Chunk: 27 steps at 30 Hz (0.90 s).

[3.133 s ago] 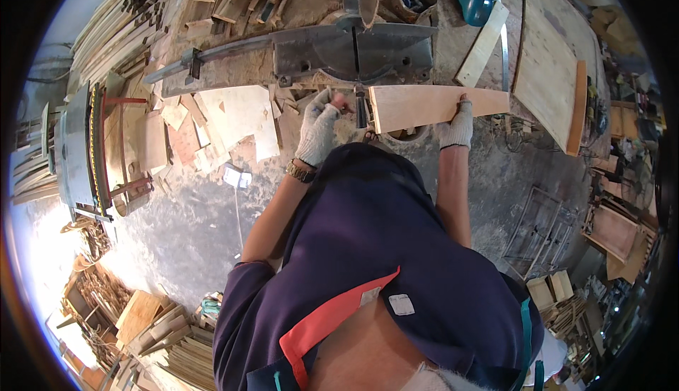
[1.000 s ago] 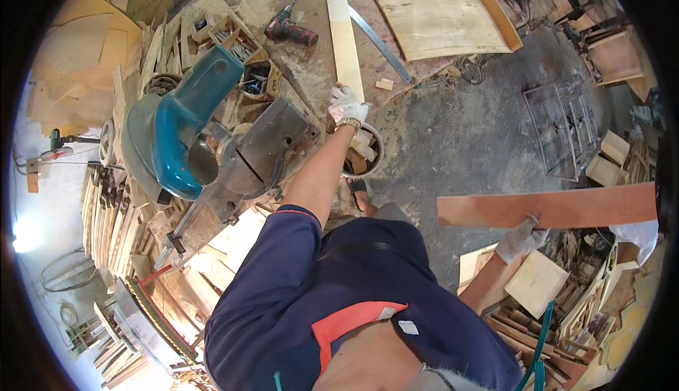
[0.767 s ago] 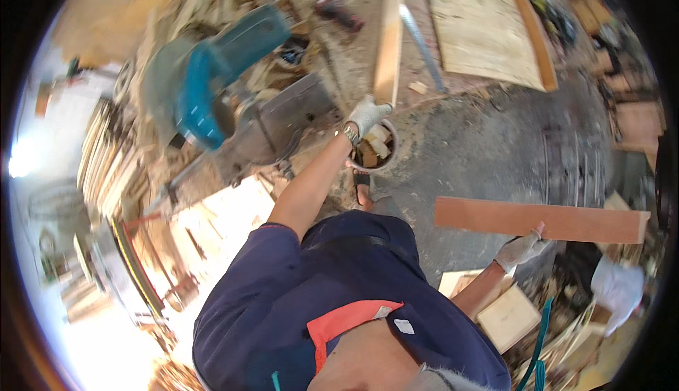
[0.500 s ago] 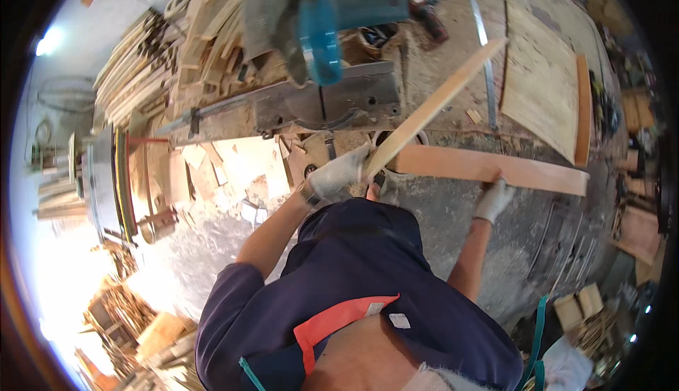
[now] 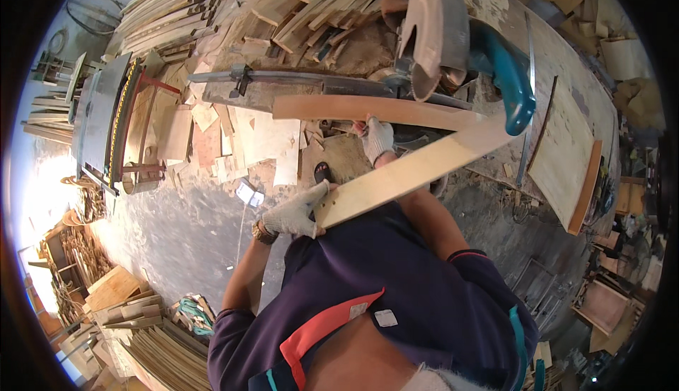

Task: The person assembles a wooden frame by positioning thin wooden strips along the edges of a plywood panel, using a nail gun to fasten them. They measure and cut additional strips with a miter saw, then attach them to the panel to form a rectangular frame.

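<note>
Sawdust-covered concrete floor (image 5: 177,228) and offcuts everywhere, proper cluttered woodshop; the landmark to go by is the miter saw (image 5: 453,44) with its grey blade guard and teal handle, sitting on a long workbench (image 5: 559,59) near the top of the view.

Left hand (image 5: 293,213), in a white knit glove with a watch at the wrist, is well below and left of the saw; fingers are wrapped around the near end of a pale plank (image 5: 414,172), so that's a firm closed grip on it; the plank runs diagonally up and to the right from that hand, and its far end lies just under the saw's teal handle.

Right hand (image 5: 378,138), also gloved, is just below the saw, pressed against the lower edge of a reddish board (image 5: 368,108); fingers look curled onto the edge, but can't really tell how tight the hold is from this angle; that board lies roughly level, stretching left from the saw's base, right in front of the dark metal fence (image 5: 283,80).

Left of the saw there's a scatter of thin plywood scraps (image 5: 233,136) on the floor; above and left of it, a big heap of stacked slats (image 5: 233,2); right of the saw a wide plywood panel (image 5: 566,150) rests on the bench; far off to the left stands a red-framed machine (image 5: 120,122).
</note>
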Tool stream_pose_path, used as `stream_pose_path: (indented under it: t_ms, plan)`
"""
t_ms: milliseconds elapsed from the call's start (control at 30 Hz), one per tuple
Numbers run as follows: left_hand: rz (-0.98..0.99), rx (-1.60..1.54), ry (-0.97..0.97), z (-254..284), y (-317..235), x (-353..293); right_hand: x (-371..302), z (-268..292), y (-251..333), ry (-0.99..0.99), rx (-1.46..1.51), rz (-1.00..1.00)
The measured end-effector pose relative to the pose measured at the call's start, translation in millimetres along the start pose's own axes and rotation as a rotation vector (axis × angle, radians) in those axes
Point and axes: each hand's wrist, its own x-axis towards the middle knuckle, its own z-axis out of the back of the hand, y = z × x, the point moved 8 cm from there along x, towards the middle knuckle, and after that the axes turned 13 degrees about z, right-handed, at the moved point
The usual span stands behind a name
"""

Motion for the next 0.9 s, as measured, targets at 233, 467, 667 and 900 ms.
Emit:
stream_pose_path:
  t_ms: [233, 467, 667, 900]
  plan:
    - [0.197, 0.002, 0.038, 44.1, 32.8, -8.8, -6.8, -15.3, -32.6, -0.105, -0.155, -0.142]
    - [0.085, -0.06, 0.176, 38.8, 20.5, 22.0, -6.1, 1.4, 0.1, -0.095, -0.114, -0.145]
    - [-0.048, 0.246, 0.077, 46.3, 25.2, 54.1, -33.8, 15.2, 56.2, 0.142, -0.396, -0.375]
    - [-0.198, 0.733, -0.325, 102.2, 20.6, 77.6, -83.8, 58.6, 144.4, -0.184, 0.257, 0.032]
